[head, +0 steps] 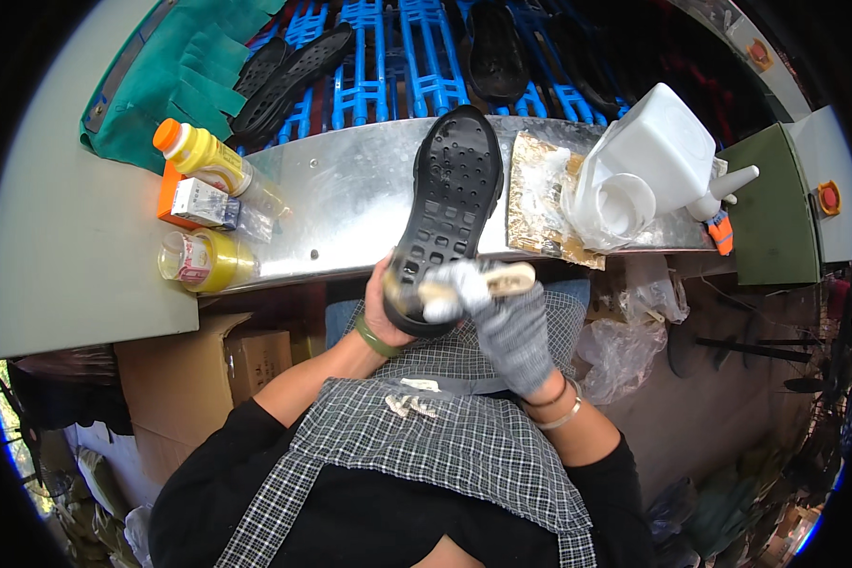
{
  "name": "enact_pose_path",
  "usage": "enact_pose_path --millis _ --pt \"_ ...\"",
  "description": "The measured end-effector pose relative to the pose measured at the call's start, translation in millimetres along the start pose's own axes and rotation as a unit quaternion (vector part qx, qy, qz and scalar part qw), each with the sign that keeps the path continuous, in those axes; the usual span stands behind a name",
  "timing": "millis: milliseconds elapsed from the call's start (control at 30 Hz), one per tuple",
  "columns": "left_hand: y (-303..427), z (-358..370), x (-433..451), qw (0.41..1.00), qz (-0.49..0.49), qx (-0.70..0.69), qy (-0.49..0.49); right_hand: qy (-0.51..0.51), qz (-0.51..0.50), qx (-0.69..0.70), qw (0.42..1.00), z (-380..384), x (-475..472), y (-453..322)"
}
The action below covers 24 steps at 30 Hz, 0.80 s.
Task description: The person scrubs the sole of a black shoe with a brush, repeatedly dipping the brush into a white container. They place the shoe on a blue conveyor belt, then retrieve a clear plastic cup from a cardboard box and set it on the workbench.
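Observation:
A black shoe sole lies tilted across the near edge of the metal ledge, its perforated toe part pointing away. My bare left hand grips its near end from the left. In a grey knitted glove, my right hand is closed on a wooden-handled brush, whose blurred head is over the near end of the sole. To the right, a white plastic cup in clear plastic and a white plastic bottle with a nozzle rest by a stained cardboard piece.
Beyond the metal ledge, blue conveyor slats carry several black soles. At left are a yellow bottle, small boxes and yellow tape rolls. A green panel stands at right; a cardboard box is below left.

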State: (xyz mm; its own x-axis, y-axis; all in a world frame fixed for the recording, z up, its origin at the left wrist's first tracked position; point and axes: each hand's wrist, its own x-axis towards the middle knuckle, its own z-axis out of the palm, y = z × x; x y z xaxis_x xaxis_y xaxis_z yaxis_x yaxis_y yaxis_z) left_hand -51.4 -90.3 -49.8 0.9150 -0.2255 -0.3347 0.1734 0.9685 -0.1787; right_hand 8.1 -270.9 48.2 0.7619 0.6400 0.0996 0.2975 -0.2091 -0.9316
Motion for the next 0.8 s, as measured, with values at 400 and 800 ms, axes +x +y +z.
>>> enact_pose_path --millis 400,800 --pt "45 45 3 0.969 -0.026 0.208 -0.128 -0.013 -0.013 0.262 0.965 -38 23 -19" --pt "69 59 5 0.929 0.017 0.310 -0.200 -0.001 -0.097 0.023 0.995 -33 28 -57"
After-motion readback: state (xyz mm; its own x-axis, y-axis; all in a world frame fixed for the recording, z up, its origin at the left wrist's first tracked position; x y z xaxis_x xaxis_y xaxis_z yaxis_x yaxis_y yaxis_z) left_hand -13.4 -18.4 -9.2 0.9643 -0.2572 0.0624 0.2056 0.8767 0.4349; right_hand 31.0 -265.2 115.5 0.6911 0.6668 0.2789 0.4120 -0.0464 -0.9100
